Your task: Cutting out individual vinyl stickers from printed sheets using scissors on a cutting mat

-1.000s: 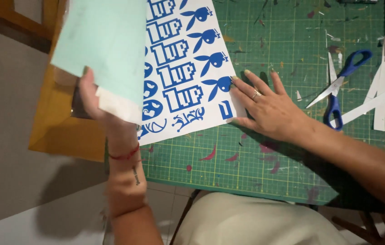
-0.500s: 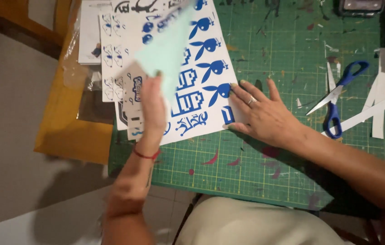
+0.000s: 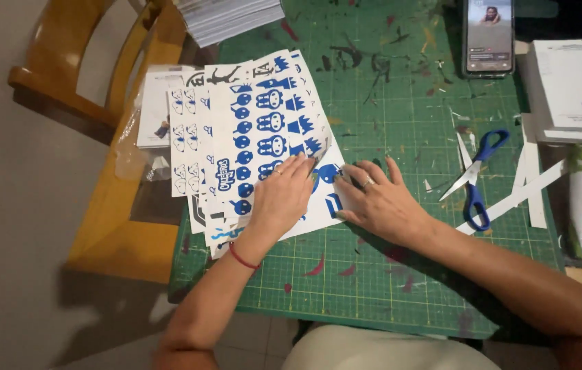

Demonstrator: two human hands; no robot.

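Several white sticker sheets (image 3: 263, 130) printed with blue shapes lie fanned out on a green cutting mat (image 3: 400, 274). My left hand (image 3: 284, 195) rests palm down on the top sheet, fingers spread, a red band at the wrist. My right hand (image 3: 380, 199), a ring on one finger, lies flat on the sheets' right edge, fingertips touching the paper next to the left hand. Neither hand grips anything.
Blue-handled scissors (image 3: 476, 178) and white paper strips (image 3: 530, 185) lie right of my hands. A phone (image 3: 488, 34) sits at the mat's top. Stacked white pads (image 3: 572, 89) are at the right, a paper stack (image 3: 226, 17) at top, a wooden chair (image 3: 92, 82) at left.
My left hand, which held a pale green sheet up, has come down flat on the stickers. A different blue sticker sheet now lies on top. The view has shifted.
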